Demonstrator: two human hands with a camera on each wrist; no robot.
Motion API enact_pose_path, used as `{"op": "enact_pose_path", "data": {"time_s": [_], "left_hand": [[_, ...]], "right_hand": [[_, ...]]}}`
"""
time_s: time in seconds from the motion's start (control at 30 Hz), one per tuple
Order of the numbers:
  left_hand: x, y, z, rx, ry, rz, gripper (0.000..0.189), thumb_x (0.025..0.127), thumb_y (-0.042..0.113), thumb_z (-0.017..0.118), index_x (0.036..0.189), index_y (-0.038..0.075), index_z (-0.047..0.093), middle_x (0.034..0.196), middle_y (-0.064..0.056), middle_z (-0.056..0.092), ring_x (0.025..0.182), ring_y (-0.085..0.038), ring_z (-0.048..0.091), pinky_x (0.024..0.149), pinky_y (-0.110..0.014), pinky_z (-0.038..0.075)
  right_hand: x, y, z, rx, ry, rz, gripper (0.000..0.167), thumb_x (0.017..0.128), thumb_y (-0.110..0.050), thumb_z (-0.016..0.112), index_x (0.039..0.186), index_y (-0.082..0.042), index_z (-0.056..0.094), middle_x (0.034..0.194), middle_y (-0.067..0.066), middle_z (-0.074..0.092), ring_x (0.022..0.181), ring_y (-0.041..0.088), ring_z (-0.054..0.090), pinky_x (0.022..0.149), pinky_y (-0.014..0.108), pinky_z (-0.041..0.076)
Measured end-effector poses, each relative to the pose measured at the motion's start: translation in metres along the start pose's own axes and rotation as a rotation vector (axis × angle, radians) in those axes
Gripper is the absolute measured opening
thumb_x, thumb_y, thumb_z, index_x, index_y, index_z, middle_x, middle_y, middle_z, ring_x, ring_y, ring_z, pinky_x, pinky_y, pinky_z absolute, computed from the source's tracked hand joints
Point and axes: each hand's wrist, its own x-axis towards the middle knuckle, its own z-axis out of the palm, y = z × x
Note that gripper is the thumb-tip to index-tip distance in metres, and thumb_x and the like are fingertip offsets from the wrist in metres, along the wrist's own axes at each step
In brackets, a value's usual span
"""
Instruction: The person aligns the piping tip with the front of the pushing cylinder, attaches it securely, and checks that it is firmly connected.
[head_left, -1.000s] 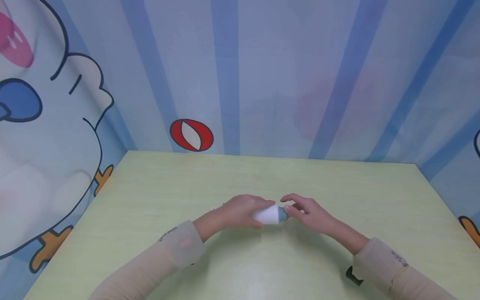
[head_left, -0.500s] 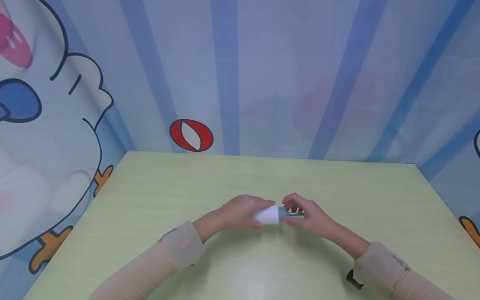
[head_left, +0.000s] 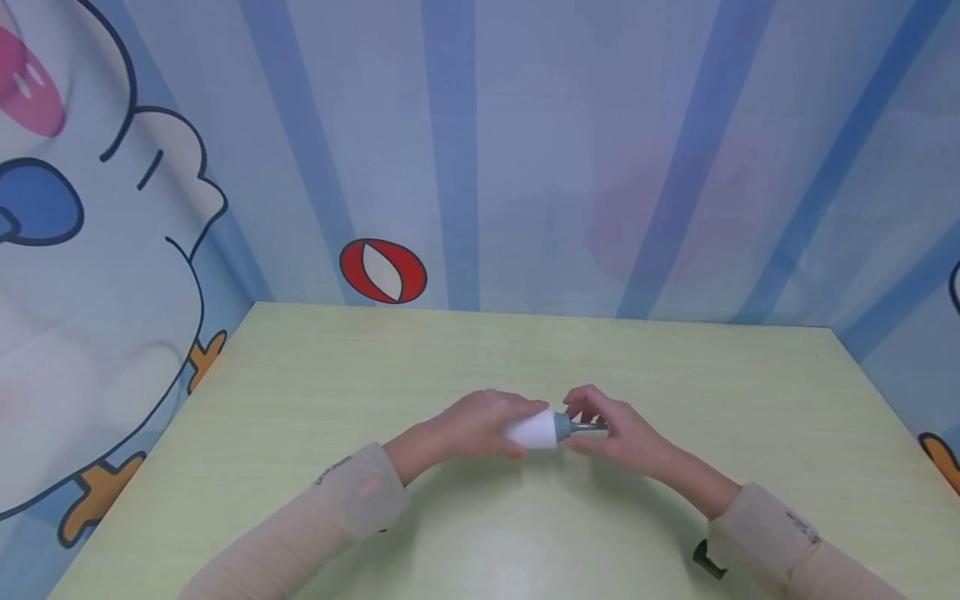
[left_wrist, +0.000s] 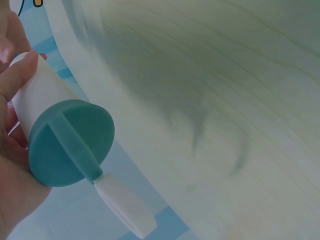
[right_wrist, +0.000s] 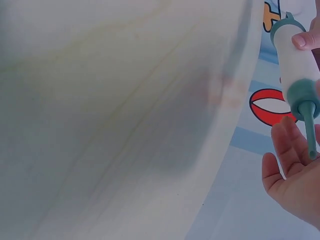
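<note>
My left hand [head_left: 483, 423] grips a white tube-shaped dispenser [head_left: 531, 430] with teal ends, held sideways over the table. In the left wrist view its rounded teal end cap [left_wrist: 42, 155] carries a teal bar that runs into a white handle [left_wrist: 125, 205] sticking out. From the opposite end a thin teal nozzle [right_wrist: 311, 132] points toward my right hand [head_left: 633, 431]. That hand's fingers are spread and loosely bent around the nozzle, thumb below and fingers above in the head view. The palm side of the left hand is hidden behind the tube.
A pale yellow-green table [head_left: 360, 358] lies under both hands. Behind it rises a blue striped wall [head_left: 540, 167] with printed cartoon figures. A small dark piece [head_left: 708, 560] shows beneath the right sleeve cuff [head_left: 761, 533].
My right hand's fingers have parted from the nozzle tip, which they covered a second ago, so the nozzle now shows between them. The left hand keeps its hold, almost still.
</note>
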Motion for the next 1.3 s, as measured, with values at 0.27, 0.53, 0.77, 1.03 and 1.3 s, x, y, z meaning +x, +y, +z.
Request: {"op": "enact_pose_path", "data": {"time_s": [0.27, 0.53, 0.77, 1.03, 1.3], "left_hand": [[0.0001, 0.0003, 0.0001, -0.041, 0.003, 0.022, 0.060, 0.074, 0.026, 0.071, 0.128, 0.014, 0.047, 0.118, -0.002, 0.058, 0.099, -0.013, 0.056, 0.081, -0.027, 0.045], [0.0001, 0.0014, -0.0010, -0.036, -0.010, 0.043, 0.059, 0.074, 0.025, 0.071, 0.128, 0.014, 0.047, 0.115, 0.000, 0.060, 0.093, -0.011, 0.057, 0.077, -0.024, 0.044], [0.0009, 0.0002, 0.0012, -0.014, 0.004, 0.064, 0.059, 0.074, 0.025, 0.071, 0.127, 0.017, 0.048, 0.113, 0.003, 0.060, 0.088, -0.010, 0.057, 0.075, -0.022, 0.045], [-0.0005, 0.0016, 0.0017, 0.041, 0.030, 0.048, 0.058, 0.074, 0.024, 0.071, 0.127, 0.016, 0.049, 0.116, 0.003, 0.060, 0.090, -0.012, 0.058, 0.076, -0.024, 0.046], [-0.0019, 0.0024, 0.0055, 0.057, 0.039, 0.048, 0.058, 0.073, 0.024, 0.072, 0.126, 0.016, 0.050, 0.116, 0.003, 0.060, 0.091, -0.014, 0.059, 0.076, -0.025, 0.047]], "right_hand": [[-0.0008, -0.0005, 0.0022, -0.032, 0.025, -0.065, 0.026, 0.075, -0.008, 0.068, 0.098, -0.009, 0.056, 0.089, 0.001, 0.060, 0.075, 0.008, 0.050, 0.069, 0.026, 0.047], [0.0018, -0.0031, -0.0009, -0.032, -0.043, -0.030, 0.020, 0.080, -0.012, 0.064, 0.098, -0.009, 0.057, 0.091, 0.003, 0.060, 0.072, 0.009, 0.048, 0.063, 0.023, 0.045], [0.0040, -0.0035, -0.0025, 0.008, -0.085, 0.012, 0.019, 0.083, -0.014, 0.060, 0.099, -0.005, 0.055, 0.086, 0.004, 0.058, 0.067, 0.008, 0.045, 0.057, 0.021, 0.042], [0.0073, -0.0028, -0.0003, 0.108, -0.095, 0.079, 0.019, 0.084, -0.011, 0.058, 0.099, 0.000, 0.054, 0.086, 0.009, 0.057, 0.068, 0.012, 0.045, 0.056, 0.020, 0.040], [0.0068, -0.0012, 0.0048, 0.142, -0.079, 0.114, 0.019, 0.083, -0.009, 0.059, 0.097, 0.003, 0.054, 0.085, 0.011, 0.058, 0.067, 0.011, 0.046, 0.056, 0.020, 0.041]]}}
